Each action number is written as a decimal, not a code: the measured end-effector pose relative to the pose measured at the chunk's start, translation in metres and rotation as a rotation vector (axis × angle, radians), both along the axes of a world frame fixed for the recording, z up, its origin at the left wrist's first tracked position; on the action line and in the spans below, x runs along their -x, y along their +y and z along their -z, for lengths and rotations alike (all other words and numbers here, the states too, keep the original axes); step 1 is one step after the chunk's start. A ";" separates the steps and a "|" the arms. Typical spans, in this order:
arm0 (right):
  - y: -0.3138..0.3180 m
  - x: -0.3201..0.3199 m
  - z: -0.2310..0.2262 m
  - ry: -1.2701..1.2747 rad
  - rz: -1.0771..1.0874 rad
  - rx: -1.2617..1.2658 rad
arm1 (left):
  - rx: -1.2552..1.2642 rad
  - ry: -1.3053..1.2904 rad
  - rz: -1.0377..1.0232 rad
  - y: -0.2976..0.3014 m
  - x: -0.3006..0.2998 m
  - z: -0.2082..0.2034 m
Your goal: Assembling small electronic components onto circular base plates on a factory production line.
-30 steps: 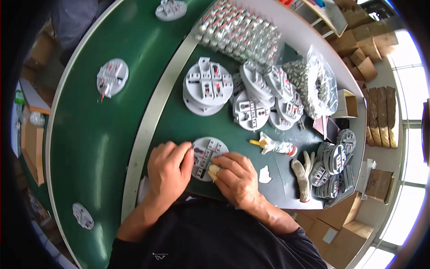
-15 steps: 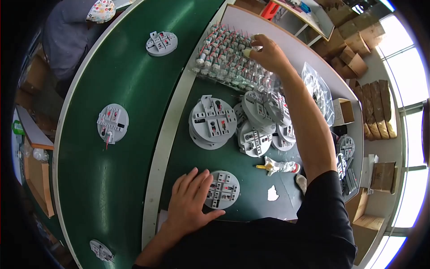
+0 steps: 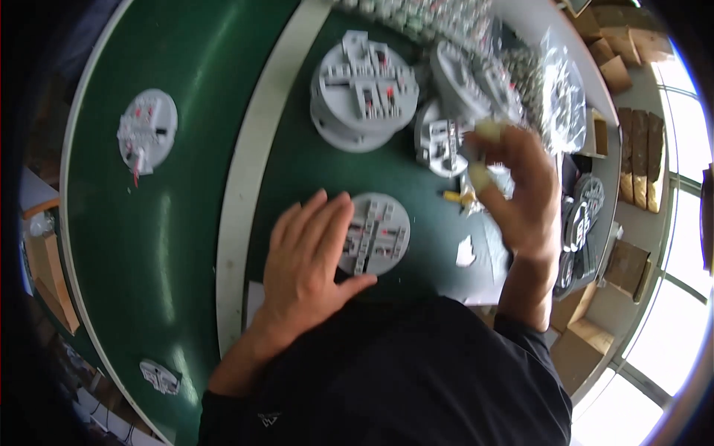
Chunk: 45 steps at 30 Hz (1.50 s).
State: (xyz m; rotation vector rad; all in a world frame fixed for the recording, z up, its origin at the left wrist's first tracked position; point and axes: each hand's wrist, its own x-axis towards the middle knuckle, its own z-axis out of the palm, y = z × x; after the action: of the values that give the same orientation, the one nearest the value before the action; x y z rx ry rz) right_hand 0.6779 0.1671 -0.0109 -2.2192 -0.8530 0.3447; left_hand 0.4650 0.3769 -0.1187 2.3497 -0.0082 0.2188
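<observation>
My left hand [image 3: 306, 260] lies with its fingers stretched out at the left edge of a round grey plastic base [image 3: 383, 236]. That base carries small black and red parts set in raised slots. My right hand [image 3: 520, 182] hangs in the air on the right, smeared by motion. Pale finger covers sit on its thumb and index finger, whose tips look apart. Whether anything small is between them I cannot make out. Below and behind it lies a yellow-tipped tool [image 3: 454, 197], partly hidden by the hand.
Stacked round bases [image 3: 361, 100] stand beyond my left hand, with more bases [image 3: 442, 141] to their right. Wrapped rows of small parts [image 3: 424, 15] fill the far side. Left of a pale rail [image 3: 249, 171], a green belt [image 3: 197, 223] carries another base [image 3: 147, 132].
My right hand has come back toward me from the wrapped small parts at the far side. The whole view has shifted, and my left hand stays beside the same base.
</observation>
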 end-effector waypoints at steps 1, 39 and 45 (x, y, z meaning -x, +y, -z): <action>-0.024 0.030 0.009 0.031 0.007 0.025 | 0.011 0.029 0.018 -0.001 -0.005 0.002; 0.039 0.073 0.058 -0.108 -0.375 -0.005 | 0.014 -0.171 -0.073 -0.008 -0.028 0.019; 0.034 0.062 0.064 -0.056 -0.410 -0.056 | 0.047 -0.195 -0.123 -0.011 -0.035 0.023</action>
State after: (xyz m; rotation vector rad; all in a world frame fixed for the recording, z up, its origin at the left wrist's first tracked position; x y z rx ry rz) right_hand 0.6164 0.2011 -0.0746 -2.0003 -1.3340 0.4456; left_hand 0.5004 0.3655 -0.1417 2.2753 0.0462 0.5022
